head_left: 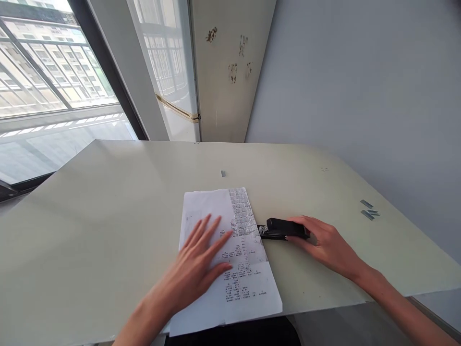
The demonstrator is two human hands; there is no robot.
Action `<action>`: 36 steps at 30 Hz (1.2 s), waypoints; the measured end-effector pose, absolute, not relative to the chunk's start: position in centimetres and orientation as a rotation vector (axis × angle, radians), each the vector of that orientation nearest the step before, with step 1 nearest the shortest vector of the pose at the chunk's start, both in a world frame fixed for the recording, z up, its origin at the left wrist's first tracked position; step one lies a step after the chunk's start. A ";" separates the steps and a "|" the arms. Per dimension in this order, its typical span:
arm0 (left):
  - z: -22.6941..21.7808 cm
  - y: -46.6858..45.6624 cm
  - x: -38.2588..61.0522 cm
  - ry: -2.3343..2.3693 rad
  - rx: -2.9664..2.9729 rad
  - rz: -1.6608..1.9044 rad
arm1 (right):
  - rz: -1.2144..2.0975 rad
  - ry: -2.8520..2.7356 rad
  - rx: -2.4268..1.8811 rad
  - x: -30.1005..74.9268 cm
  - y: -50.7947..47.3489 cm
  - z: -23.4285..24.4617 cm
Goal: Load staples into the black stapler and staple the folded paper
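Observation:
A white sheet of paper point(248, 283) with printed text lies on the pale table point(108, 216) near its front edge. Rows of staples point(242, 211) cover the sheet's upper right part. My left hand point(196, 266) lies flat on the sheet with fingers spread, pressing it down. A black stapler point(283, 228) lies on the table at the sheet's right edge, its mouth over the paper's margin. My right hand point(326, 242) grips the stapler's rear end, fingers curled around it.
Loose staple strips point(369, 210) lie at the table's right side, and one small strip point(223, 173) lies beyond the sheet. A grey wall runs along the right. A cream cabinet point(230, 72) and a window point(46, 77) stand behind the table.

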State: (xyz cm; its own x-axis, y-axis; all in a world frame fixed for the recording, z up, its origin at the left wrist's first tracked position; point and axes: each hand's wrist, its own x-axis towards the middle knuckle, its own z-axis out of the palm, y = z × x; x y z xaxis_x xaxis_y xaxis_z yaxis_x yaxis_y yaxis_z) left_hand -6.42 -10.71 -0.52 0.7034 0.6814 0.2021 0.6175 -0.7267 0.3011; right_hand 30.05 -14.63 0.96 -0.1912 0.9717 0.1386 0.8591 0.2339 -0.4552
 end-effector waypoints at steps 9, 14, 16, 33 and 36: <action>-1.0 -12.2 -13.2 1.383 2.710 0.402 | 0.367 -1.567 -1.964 31.9 -18.8 -0.3; -0.9 -12.4 -12.2 1.287 2.822 0.355 | 0.442 -1.237 -2.043 32.9 -20.6 -1.3; -0.7 -12.3 -10.8 1.228 2.866 0.367 | 0.512 -1.128 -2.055 33.5 -20.6 -1.5; -2.1 -6.6 14.1 0.923 2.808 0.372 | 0.357 -0.749 -1.860 35.5 -19.6 0.5; -2.7 -6.4 17.2 0.928 2.786 0.439 | 0.294 -0.845 -1.852 35.6 -19.1 1.8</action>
State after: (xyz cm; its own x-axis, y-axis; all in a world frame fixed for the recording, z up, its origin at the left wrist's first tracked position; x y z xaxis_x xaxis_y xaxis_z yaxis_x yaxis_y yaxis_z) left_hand 17.16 -6.37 -2.69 0.7627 0.6075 0.2218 0.5566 -0.7912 0.2533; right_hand 35.61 -19.07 1.82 0.7224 0.6691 0.1745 0.4164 -0.2195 -0.8823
